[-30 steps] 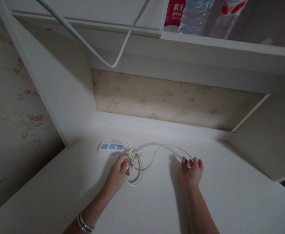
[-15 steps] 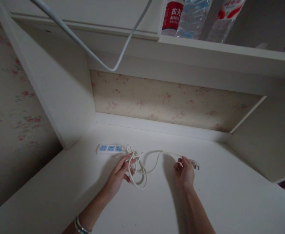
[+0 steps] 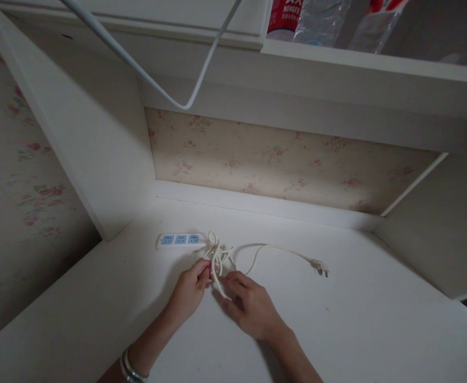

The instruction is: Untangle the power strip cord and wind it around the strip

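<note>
A white power strip [image 3: 178, 240] with blue socket panels lies on the white desktop. Its pale cord [image 3: 216, 251] is bunched in loose loops beside the strip's right end. My left hand [image 3: 191, 286] pinches the bundle at its lower left. From the right, my right hand [image 3: 253, 304] has its thumb and fingers around the lower loop; its fingertips partly hide the cord there. A single run of cord curves off to the right and ends in a plug [image 3: 319, 267], which lies free on the desktop.
Above hangs a bent white cable [image 3: 185, 106] in front of a shelf edge [image 3: 337, 56]. Plastic bottles [image 3: 321, 21] stand on that shelf. White side panels [image 3: 93, 133] and a flowered back wall [image 3: 273, 154] enclose the desktop [image 3: 361, 319].
My right hand has left the cord near the plug and moved left to the loops. My left hand has closed to a pinch, and the loops have drawn tighter together.
</note>
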`<move>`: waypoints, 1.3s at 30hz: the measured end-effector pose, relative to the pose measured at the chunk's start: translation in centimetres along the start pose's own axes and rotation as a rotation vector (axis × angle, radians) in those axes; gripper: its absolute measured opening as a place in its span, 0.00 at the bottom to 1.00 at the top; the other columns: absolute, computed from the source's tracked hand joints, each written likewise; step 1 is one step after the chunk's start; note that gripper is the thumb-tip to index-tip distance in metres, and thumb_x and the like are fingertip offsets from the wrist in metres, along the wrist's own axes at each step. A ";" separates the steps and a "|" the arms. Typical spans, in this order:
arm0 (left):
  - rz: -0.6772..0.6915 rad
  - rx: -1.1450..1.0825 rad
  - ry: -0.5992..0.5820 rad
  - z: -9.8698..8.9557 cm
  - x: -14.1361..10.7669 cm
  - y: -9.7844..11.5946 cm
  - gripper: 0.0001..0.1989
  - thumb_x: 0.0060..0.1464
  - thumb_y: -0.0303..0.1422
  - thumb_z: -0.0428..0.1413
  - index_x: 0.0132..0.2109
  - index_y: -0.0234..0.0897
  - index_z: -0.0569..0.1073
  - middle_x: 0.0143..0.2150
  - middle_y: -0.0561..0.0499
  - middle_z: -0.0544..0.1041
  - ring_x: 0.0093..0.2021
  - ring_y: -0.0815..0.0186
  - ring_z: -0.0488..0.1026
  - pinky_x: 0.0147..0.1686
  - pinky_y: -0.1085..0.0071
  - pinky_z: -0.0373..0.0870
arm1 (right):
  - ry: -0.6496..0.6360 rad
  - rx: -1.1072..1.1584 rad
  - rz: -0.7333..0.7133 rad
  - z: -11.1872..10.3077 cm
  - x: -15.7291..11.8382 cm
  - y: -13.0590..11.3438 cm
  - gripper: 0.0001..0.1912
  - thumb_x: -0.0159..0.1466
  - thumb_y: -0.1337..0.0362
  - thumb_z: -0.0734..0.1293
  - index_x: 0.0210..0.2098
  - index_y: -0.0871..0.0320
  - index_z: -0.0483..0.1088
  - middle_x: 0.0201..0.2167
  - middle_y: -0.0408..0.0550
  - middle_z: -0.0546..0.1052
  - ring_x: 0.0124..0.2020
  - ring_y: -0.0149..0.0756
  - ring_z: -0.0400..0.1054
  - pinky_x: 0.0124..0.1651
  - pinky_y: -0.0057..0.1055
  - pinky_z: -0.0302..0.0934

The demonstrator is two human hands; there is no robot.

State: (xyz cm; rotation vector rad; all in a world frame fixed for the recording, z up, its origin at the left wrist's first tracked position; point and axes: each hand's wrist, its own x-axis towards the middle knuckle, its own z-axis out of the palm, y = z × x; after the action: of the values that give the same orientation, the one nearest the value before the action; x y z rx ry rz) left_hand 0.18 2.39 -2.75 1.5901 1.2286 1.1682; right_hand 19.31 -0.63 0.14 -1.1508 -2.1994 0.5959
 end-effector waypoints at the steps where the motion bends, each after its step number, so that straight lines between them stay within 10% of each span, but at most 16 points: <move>1: 0.055 0.106 -0.014 -0.1 -0.1 -0.2 0.11 0.60 0.36 0.49 0.41 0.38 0.74 0.36 0.48 0.80 0.36 0.64 0.76 0.35 0.71 0.72 | 0.029 -0.011 0.002 0.1 0.1 0.2 0.14 0.66 0.61 0.61 0.49 0.49 0.70 0.45 0.48 0.73 0.45 0.39 0.68 0.48 0.34 0.61; 5: 0.289 0.455 0.010 -0.5 -0.3 -0.5 0.11 0.59 0.31 0.49 0.42 0.42 0.76 0.46 0.50 0.79 0.45 0.65 0.75 0.48 0.68 0.70 | 0.266 0.029 0.089 0.9 0.5 1.4 0.13 0.68 0.61 0.56 0.42 0.55 0.70 0.36 0.50 0.74 0.38 0.37 0.67 0.44 0.34 0.62; 11: 0.281 0.709 0.051 -0.6 -0.9 1.0 0.11 0.61 0.34 0.49 0.36 0.43 0.75 0.37 0.52 0.78 0.40 0.65 0.75 0.43 0.70 0.71 | 0.611 0.201 0.252 1.7 0.7 2.7 0.14 0.66 0.55 0.59 0.39 0.56 0.72 0.41 0.52 0.67 0.35 0.34 0.66 0.34 0.30 0.65; 18: 0.038 0.381 0.312 -1.1 0.1 -0.2 0.14 0.58 0.39 0.49 0.46 0.35 0.71 0.50 0.41 0.71 0.34 0.66 0.75 0.38 0.67 0.73 | 0.598 0.325 0.405 1.6 0.9 4.0 0.17 0.65 0.50 0.60 0.38 0.57 0.70 0.32 0.48 0.72 0.33 0.37 0.66 0.37 0.32 0.63; 22: -0.198 -0.006 0.119 -0.7 0.7 -1.1 0.21 0.58 0.42 0.48 0.51 0.33 0.71 0.42 0.44 0.77 0.31 0.65 0.76 0.32 0.67 0.75 | 0.543 0.306 0.317 1.7 0.9 3.3 0.14 0.63 0.52 0.63 0.35 0.57 0.70 0.31 0.46 0.70 0.34 0.36 0.64 0.38 0.31 0.62; 26: -0.110 -0.204 -0.055 -0.1 0.3 -0.3 0.24 0.57 0.43 0.51 0.56 0.34 0.70 0.50 0.43 0.77 0.44 0.60 0.75 0.39 0.66 0.74 | 0.389 0.235 0.201 2.0 0.7 2.0 0.29 0.51 0.54 0.74 0.50 0.55 0.66 0.42 0.49 0.67 0.42 0.40 0.63 0.44 0.36 0.63; 29: -0.047 -0.168 -0.137 -0.2 -0.2 0.5 0.24 0.58 0.41 0.52 0.58 0.36 0.69 0.54 0.43 0.74 0.51 0.59 0.72 0.49 0.63 0.71 | 0.374 0.188 0.174 2.4 0.6 1.5 0.39 0.46 0.54 0.77 0.54 0.55 0.62 0.46 0.51 0.65 0.45 0.42 0.62 0.47 0.38 0.63; 33: 0.073 -0.049 -0.225 -0.2 -0.7 0.8 0.21 0.59 0.39 0.51 0.57 0.39 0.71 0.57 0.44 0.72 0.57 0.59 0.68 0.59 0.61 0.62 | 0.490 0.166 0.288 2.3 0.8 1.3 0.19 0.59 0.54 0.68 0.46 0.55 0.66 0.42 0.50 0.66 0.43 0.40 0.63 0.44 0.37 0.63; 39: 0.141 0.084 -0.227 0.6 -1.0 0.1 0.23 0.60 0.37 0.50 0.62 0.40 0.64 0.66 0.46 0.61 0.65 0.59 0.57 0.63 0.60 0.55 | 0.531 0.199 0.278 2.1 1.0 0.3 0.21 0.52 0.55 0.73 0.43 0.55 0.67 0.38 0.47 0.67 0.36 0.36 0.63 0.34 0.31 0.62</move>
State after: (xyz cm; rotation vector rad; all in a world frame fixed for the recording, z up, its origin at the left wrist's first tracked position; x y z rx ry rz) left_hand 0.67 1.35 -2.99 1.8420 1.0431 0.9995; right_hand 17.61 0.13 -1.33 -1.3350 -1.5154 0.5314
